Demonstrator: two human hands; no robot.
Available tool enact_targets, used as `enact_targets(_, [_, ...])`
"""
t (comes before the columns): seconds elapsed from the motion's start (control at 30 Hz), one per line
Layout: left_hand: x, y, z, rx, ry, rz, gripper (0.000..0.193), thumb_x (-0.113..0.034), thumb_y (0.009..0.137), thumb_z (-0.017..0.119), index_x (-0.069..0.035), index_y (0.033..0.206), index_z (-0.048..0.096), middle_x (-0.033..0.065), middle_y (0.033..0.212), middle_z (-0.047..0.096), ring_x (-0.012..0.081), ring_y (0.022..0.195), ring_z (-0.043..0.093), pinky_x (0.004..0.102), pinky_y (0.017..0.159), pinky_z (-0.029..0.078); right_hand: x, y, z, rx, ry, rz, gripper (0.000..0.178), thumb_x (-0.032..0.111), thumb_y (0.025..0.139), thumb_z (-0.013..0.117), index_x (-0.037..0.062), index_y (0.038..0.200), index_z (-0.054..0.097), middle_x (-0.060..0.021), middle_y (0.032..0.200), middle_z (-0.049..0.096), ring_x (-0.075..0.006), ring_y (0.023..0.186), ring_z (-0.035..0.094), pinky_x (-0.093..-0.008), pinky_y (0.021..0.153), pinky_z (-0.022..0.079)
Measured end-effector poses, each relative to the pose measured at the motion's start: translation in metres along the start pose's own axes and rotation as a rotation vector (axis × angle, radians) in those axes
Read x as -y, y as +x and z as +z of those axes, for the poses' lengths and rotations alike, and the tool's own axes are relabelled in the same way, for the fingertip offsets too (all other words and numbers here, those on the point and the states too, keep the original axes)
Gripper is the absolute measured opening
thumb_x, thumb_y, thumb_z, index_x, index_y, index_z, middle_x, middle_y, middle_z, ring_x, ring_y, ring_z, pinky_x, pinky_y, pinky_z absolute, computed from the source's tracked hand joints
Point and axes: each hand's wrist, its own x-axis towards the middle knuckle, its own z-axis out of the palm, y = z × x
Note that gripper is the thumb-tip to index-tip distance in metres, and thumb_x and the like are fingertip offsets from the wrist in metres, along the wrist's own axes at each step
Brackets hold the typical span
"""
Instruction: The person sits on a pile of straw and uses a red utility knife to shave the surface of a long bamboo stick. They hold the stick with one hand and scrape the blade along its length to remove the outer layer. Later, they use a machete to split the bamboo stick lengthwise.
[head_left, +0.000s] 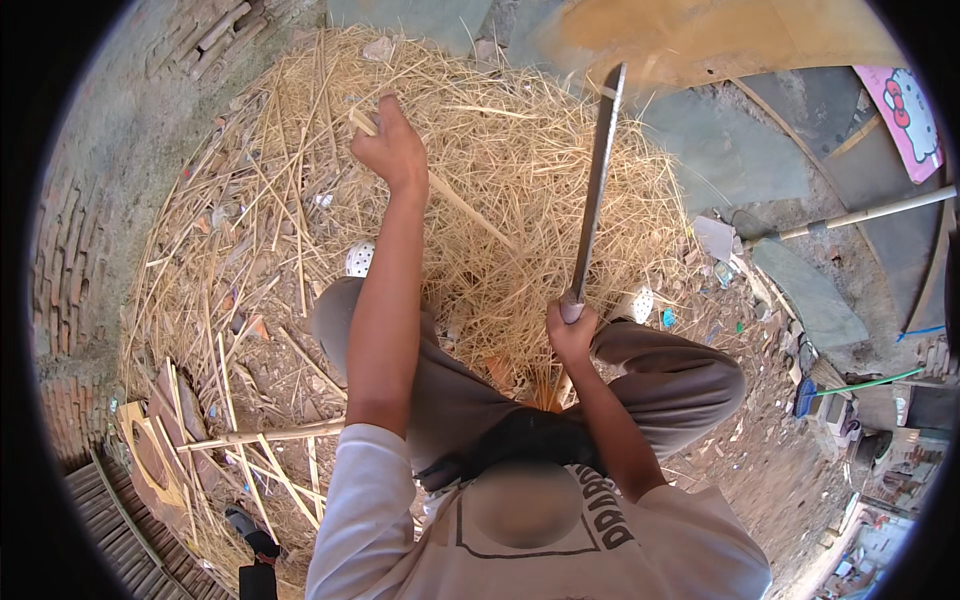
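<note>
My left hand (393,148), arm stretched forward, is closed around a pale bamboo strip (468,212). One end of the strip pokes out past my thumb, while the rest slants down to the right over the shavings. Lower and to the right, my right hand (573,335) grips a machete (597,180) by its handle. Its long dark blade points away from me, tip up at the far side, apart from the strip. Beneath both hands spreads a heap of thin straw-coloured shavings (530,150).
Long bamboo strips (300,190) litter the ground at left. A bamboo pole (265,436) lies by my left side. Brick walls (75,270) rise at left. Grey slabs (735,150), a pink panel (902,120), a pale pole (865,213) and a green-handled broom (870,382) are at right.
</note>
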Motion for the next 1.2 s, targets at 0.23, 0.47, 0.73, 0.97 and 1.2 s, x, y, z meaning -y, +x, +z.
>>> enact_targets(0.23, [-0.003, -0.009, 0.011, 0.007, 0.027, -0.009, 0.044, -0.027, 0.088, 0.064, -0.002, 0.056, 0.047, 0.0021, 0.052, 0.044, 0.0132, 0.050, 0.038, 0.0358, 0.050, 0.032, -0.157, -0.035, -0.019, 0.322, -0.856, 0.426, 0.037, 0.023, 0.076, 0.065, -0.0094, 0.095, 0.062, -0.0206, 0.079, 0.067, -0.0328, 0.075, 0.066, -0.0412, 0.067, 0.052])
enact_targets(0.47, [0.003, -0.002, 0.006, 0.022, 0.032, 0.063, 0.046, -0.030, 0.091, 0.061, -0.002, 0.056, 0.048, 0.0005, 0.050, 0.043, 0.0125, 0.048, 0.038, 0.0357, 0.049, 0.031, -0.095, -0.014, -0.016, 0.396, -0.172, 0.856, 0.018, 0.012, 0.075, 0.064, -0.0051, 0.078, 0.057, -0.0109, 0.059, 0.056, -0.0207, 0.049, 0.056, -0.0345, 0.048, 0.045])
enact_targets(0.73, [-0.002, -0.007, 0.005, 0.064, -0.022, 0.070, 0.045, -0.033, 0.091, 0.059, -0.008, 0.058, 0.041, -0.0011, 0.052, 0.035, 0.0116, 0.048, 0.034, 0.0336, 0.048, 0.028, 0.044, 0.005, 0.003, 0.087, -0.049, -0.033, 0.019, 0.009, 0.080, 0.065, 0.0030, 0.070, 0.051, 0.0007, 0.058, 0.048, -0.0071, 0.051, 0.045, -0.0279, 0.047, 0.038])
enact_targets(0.97, [0.001, -0.005, 0.008, -0.008, 0.011, 0.057, 0.048, -0.034, 0.092, 0.059, -0.004, 0.056, 0.047, 0.0020, 0.049, 0.043, 0.0137, 0.048, 0.039, 0.0368, 0.048, 0.032, -0.148, -0.036, -0.034, 0.322, -0.931, 0.033, 0.016, 0.012, 0.078, 0.062, -0.0015, 0.084, 0.057, -0.0082, 0.061, 0.054, -0.0196, 0.052, 0.054, -0.0362, 0.050, 0.046])
enact_targets(1.2, [0.002, -0.008, 0.009, 0.005, -0.007, 0.073, 0.049, -0.036, 0.093, 0.058, -0.004, 0.058, 0.047, 0.0014, 0.050, 0.043, 0.0125, 0.049, 0.038, 0.0354, 0.049, 0.030, -0.129, -0.010, -0.018, 0.327, -0.023, 0.934, 0.013, 0.008, 0.074, 0.061, -0.0039, 0.076, 0.058, -0.0106, 0.059, 0.053, -0.0227, 0.045, 0.055, -0.0411, 0.043, 0.044])
